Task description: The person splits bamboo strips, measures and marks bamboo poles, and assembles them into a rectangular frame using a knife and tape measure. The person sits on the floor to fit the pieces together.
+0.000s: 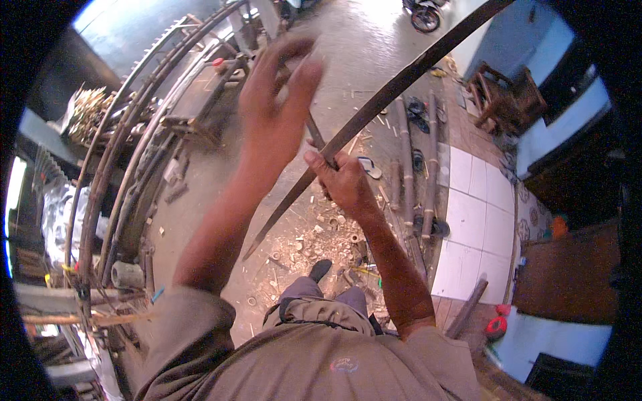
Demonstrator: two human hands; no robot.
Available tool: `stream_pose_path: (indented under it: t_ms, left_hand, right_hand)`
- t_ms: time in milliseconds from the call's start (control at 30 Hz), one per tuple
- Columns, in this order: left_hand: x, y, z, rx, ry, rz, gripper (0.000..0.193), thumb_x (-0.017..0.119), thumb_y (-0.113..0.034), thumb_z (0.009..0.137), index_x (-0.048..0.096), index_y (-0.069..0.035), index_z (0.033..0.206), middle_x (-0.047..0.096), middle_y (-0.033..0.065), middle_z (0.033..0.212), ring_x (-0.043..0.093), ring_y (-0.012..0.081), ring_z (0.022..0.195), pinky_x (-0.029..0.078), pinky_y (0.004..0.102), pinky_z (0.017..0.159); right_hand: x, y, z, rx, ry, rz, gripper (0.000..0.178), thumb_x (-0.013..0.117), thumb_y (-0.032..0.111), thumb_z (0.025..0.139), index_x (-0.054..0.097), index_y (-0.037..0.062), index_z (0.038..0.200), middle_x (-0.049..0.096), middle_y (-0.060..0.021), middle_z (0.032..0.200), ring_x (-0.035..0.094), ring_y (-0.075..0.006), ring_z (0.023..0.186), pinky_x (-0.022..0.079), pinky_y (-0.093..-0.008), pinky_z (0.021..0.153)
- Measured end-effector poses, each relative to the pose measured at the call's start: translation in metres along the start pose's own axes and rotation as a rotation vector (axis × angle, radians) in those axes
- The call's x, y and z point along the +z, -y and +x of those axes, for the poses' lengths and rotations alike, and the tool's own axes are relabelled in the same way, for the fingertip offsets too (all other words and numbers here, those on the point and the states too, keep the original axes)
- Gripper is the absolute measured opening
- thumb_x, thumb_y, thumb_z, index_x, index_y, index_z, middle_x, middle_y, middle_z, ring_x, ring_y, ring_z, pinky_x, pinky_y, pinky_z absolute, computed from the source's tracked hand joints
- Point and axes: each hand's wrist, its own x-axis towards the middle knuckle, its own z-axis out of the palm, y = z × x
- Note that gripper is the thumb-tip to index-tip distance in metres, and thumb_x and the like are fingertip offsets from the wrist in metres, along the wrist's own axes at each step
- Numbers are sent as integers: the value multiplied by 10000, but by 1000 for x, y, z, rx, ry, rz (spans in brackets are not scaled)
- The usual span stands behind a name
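A long, dark, narrow pole (394, 87) slants across the view, from the upper right down to a thin tip at the lower left. My right hand (342, 180) is closed round it below the middle, thumb on top. From that grip a short dark rod (314, 132) runs up and away, partly hidden by my left wrist; I cannot make out what it is. My left hand (277, 93) is raised to the left of the pole, apart from it. Motion blurs its curved fingers, but thumb and fingers stand apart and nothing shows in them.
Cut rings and wood shavings (328, 240) litter the floor round my foot (321, 269). Bamboo poles (404, 160) and a sandal (369, 168) lie to the right, beside white tiles (468, 194). Long poles lean over a workbench (200, 93) at left. A wooden chair (508, 97) stands far right.
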Motion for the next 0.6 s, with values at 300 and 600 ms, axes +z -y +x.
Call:
stream_pose_path:
  t_ms: [300,600]
  left_hand:
    - [-4,70,-136,-719,480,-381,364,534,-377,1055,576,-57,885,538,-16,688,534,88,629,458,274,572]
    - [8,39,-33,-516,-19,-385,307,539,-371,1056,557,-94,923,477,-35,622,419,28,494,291,214,435]
  right_hand:
    - [-49,11,7,-43,-88,135,587,696,485,930,614,-35,1190,534,7,589,532,-98,493,434,-294,457]
    - [32,-55,-81,304,66,118,388,575,404,1007,589,22,945,551,-20,635,569,-138,548,474,-352,502]
